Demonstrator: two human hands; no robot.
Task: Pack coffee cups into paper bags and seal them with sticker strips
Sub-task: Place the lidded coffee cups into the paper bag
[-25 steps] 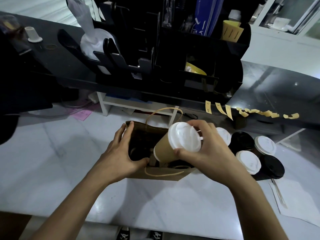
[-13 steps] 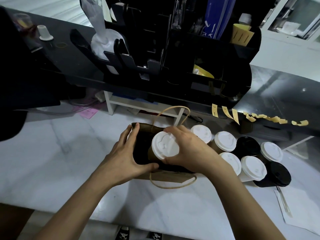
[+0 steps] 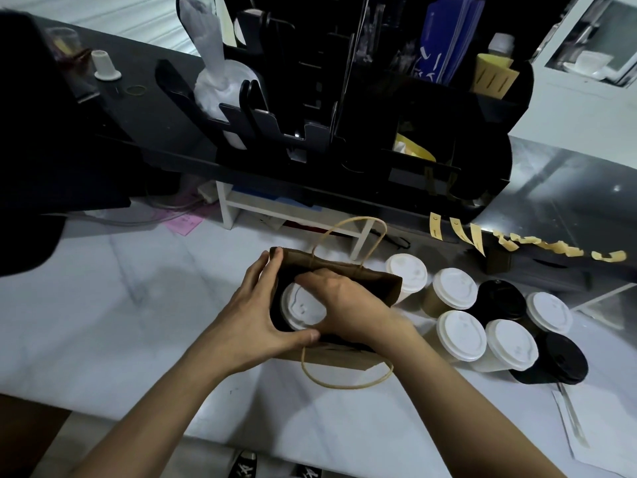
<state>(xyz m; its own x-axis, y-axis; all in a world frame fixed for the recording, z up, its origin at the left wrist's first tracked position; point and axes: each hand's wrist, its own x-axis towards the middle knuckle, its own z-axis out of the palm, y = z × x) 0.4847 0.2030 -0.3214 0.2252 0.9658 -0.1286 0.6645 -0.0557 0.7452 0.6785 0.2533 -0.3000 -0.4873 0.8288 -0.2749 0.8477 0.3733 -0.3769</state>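
Observation:
A brown paper bag (image 3: 382, 286) with twine handles stands open on the white marble counter (image 3: 138, 305). Inside its left half sits a white-lidded coffee cup (image 3: 300, 310). My left hand (image 3: 255, 319) grips the bag's left rim, fingers on the outside and thumb at the near edge. My right hand (image 3: 344, 305) reaches down into the bag, its fingers curled round the cup's lid. Several more cups with white lids (image 3: 460, 334) and black lids (image 3: 560, 357) stand just right of the bag. Yellow sticker strips (image 3: 474, 236) hang from the dark counter's edge behind them.
A black organiser rack (image 3: 362, 132) with sleeves, bags and a white plastic-wrapped stack rises behind the bag. A small white shelf (image 3: 293, 215) stands under it. Paper sheets (image 3: 593, 432) lie at the far right; a pink slip (image 3: 184, 224) lies at the left.
My right hand has lowered the white-lidded cup from above the bag's mouth down into the bag's left half. My left hand stayed on the bag's rim.

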